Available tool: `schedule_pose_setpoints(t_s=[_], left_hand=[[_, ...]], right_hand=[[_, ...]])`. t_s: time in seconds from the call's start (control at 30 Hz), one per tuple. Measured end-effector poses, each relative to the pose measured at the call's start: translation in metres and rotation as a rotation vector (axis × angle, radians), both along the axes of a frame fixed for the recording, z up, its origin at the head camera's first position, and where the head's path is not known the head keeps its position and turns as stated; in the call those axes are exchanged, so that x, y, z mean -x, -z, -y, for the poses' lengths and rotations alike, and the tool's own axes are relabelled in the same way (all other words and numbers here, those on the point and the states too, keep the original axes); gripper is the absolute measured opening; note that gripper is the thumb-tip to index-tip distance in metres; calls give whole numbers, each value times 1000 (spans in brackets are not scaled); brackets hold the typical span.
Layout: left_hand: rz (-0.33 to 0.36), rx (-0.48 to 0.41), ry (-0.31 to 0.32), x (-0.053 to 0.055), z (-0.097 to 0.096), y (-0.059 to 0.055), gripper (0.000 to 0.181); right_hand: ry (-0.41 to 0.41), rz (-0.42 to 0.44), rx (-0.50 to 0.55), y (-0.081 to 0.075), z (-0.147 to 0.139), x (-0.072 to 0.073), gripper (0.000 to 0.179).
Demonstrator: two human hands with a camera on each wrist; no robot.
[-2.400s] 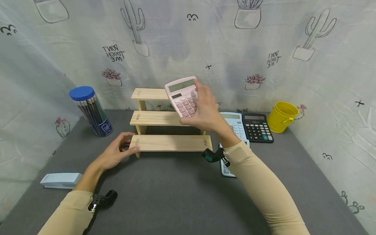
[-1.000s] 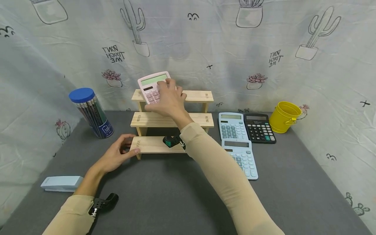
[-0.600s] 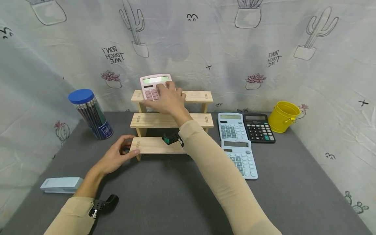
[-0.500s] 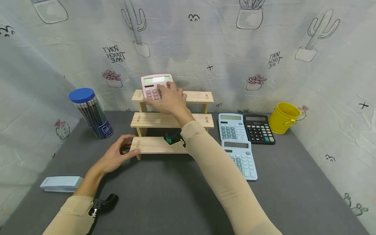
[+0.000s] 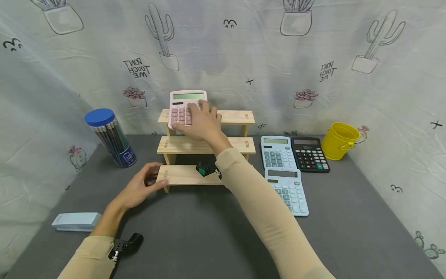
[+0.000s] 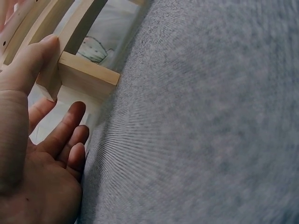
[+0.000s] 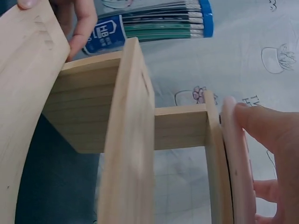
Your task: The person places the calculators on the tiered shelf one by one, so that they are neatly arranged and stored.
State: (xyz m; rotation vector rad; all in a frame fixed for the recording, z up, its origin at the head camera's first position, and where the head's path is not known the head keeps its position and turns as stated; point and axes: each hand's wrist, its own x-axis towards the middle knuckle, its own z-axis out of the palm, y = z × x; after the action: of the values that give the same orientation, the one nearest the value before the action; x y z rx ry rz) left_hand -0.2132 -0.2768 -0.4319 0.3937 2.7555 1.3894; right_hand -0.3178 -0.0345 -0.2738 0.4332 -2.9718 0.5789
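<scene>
A pink calculator (image 5: 188,96) lies on the left part of the top tier of a three-tier wooden stand (image 5: 189,145). My right hand (image 5: 204,124) grips it, thumb at its lower edge and fingers over its right side, hiding part of the keys. In the right wrist view the pink calculator (image 7: 237,163) is edge-on, close against the top board. My left hand (image 5: 139,188) pinches the left end of the bottom tier. The left wrist view shows the thumb above that board and the index finger under its end; the other fingers touch nothing.
Two light blue calculators (image 5: 277,151) and a black calculator (image 5: 310,155) lie right of the stand, the front blue one overlapping the rear. A yellow bucket (image 5: 339,141) stands beyond. At left are a blue-lidded pencil tub (image 5: 111,137) and a pale blue stapler (image 5: 76,221).
The right hand has carried the pink calculator left and down onto the top tier, and its tilt has straightened. The left hand keeps its hold on the stand.
</scene>
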Motion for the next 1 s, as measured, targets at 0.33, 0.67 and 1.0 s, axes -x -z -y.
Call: schedule_pose_setpoints(t_s=[0.33, 0.67, 1.0], left_hand=[[-2, 11, 3, 1, -1, -4, 64], [23, 23, 14, 3, -1, -7, 65], [16, 16, 6, 4, -1, -3, 65]], right_hand=[[29, -33, -18, 0, 3, -2, 90], [7, -15, 17, 3, -5, -7, 90], [-121, -51, 40, 0, -30, -25, 88]])
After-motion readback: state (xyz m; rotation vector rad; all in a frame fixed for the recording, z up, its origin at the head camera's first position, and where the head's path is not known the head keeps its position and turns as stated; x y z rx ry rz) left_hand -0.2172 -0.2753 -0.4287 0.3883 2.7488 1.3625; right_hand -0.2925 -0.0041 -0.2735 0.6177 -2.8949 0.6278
